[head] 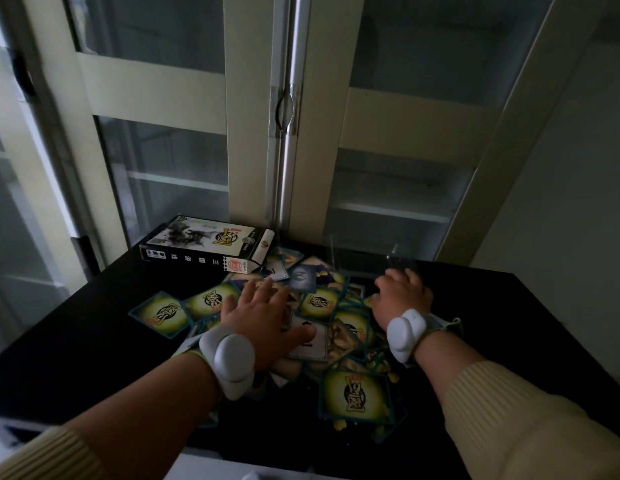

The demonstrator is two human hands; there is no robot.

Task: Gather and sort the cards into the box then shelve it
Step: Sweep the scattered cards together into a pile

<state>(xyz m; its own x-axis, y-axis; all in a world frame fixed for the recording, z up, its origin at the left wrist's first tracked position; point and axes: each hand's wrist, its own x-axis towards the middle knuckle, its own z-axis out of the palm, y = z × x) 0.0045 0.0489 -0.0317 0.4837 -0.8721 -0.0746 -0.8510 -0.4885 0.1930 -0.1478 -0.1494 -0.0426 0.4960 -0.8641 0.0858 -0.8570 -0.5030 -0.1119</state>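
Note:
A loose heap of cards [353, 327], mostly yellow-green backs with some faces up, lies spread over the black table [76, 358]. My left hand [263, 317] rests flat on the heap with fingers spread, holding nothing. My right hand [402, 292] sits at the heap's right edge, fingers curled downward onto the cards; whether it grips any is hidden. One card [359, 394] lies nearest me, another card [161, 313] at the far left. The card box [204, 244], black and white with its end flap open, lies on its side at the back of the table.
A clear plastic holder [371, 258] stands just beyond my right hand. Behind the table is a cream cabinet with glass doors [398, 188], shelves visible inside, and a metal handle [284, 107]. Both wrists wear white devices.

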